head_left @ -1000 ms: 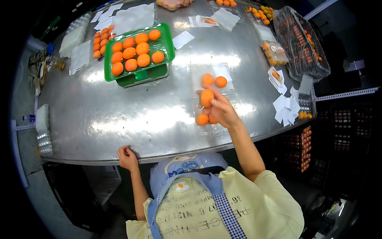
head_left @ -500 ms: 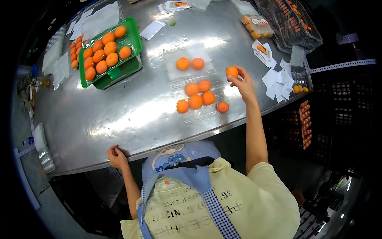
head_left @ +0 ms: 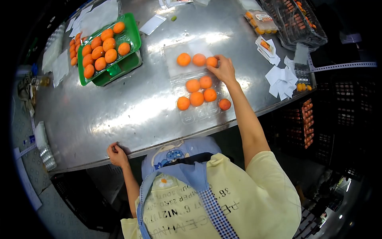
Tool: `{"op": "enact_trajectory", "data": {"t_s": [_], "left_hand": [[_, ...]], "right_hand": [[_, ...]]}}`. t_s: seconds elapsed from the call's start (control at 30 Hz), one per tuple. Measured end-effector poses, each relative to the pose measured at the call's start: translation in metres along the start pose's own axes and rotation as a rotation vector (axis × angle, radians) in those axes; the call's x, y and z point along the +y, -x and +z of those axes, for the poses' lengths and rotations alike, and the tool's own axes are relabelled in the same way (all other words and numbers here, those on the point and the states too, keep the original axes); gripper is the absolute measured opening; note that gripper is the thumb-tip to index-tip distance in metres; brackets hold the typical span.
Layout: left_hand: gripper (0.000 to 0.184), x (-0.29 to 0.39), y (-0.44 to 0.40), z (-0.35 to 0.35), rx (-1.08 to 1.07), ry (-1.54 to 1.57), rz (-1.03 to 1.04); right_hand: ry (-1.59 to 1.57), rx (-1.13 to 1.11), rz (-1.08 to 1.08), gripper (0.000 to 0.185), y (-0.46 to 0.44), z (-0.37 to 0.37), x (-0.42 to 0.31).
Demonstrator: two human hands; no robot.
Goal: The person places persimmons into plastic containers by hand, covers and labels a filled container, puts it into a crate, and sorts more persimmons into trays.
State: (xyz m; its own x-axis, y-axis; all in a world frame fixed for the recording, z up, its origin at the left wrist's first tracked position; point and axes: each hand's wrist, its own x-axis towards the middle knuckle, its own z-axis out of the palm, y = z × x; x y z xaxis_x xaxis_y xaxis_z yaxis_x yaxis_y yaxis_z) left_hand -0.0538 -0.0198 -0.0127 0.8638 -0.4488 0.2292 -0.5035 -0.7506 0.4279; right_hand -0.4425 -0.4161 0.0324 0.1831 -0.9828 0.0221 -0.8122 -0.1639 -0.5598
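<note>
My right hand [head_left: 223, 71] is closed on an orange [head_left: 211, 62], thumb and fingers at its right side. This fruit is beside two oranges [head_left: 199, 60] at the upper half of an opened clear plastic clamshell [head_left: 172, 71]. Several more oranges [head_left: 196, 98] sit in the clamshell's lower half. A single orange [head_left: 225, 104] is at its lower right corner. My left hand [head_left: 116, 155] rests at the table's front edge, its fingers loosely curled, and I see nothing in them.
A green basket [head_left: 137, 36] at the left bears a clear tray of oranges. Loose labels [head_left: 281, 81] and a filled clamshell [head_left: 260, 22] lie at the right, near a plastic-lined crate [head_left: 290, 24]. White sheets [head_left: 99, 18] lie at the back left of the metal table [head_left: 115, 107].
My right hand has carried the orange left and slightly up, from the clamshell's right side to beside the two upper oranges. My left hand stays at the table edge.
</note>
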Motion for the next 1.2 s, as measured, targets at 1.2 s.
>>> {"op": "enact_trajectory", "data": {"t_s": [1.2], "left_hand": [[0.006, 0.004, 0.000, -0.002, 0.006, 0.031, 0.006]], "right_hand": [[-0.017, -0.024, -0.389, 0.057, 0.120, -0.018, -0.036]]}}
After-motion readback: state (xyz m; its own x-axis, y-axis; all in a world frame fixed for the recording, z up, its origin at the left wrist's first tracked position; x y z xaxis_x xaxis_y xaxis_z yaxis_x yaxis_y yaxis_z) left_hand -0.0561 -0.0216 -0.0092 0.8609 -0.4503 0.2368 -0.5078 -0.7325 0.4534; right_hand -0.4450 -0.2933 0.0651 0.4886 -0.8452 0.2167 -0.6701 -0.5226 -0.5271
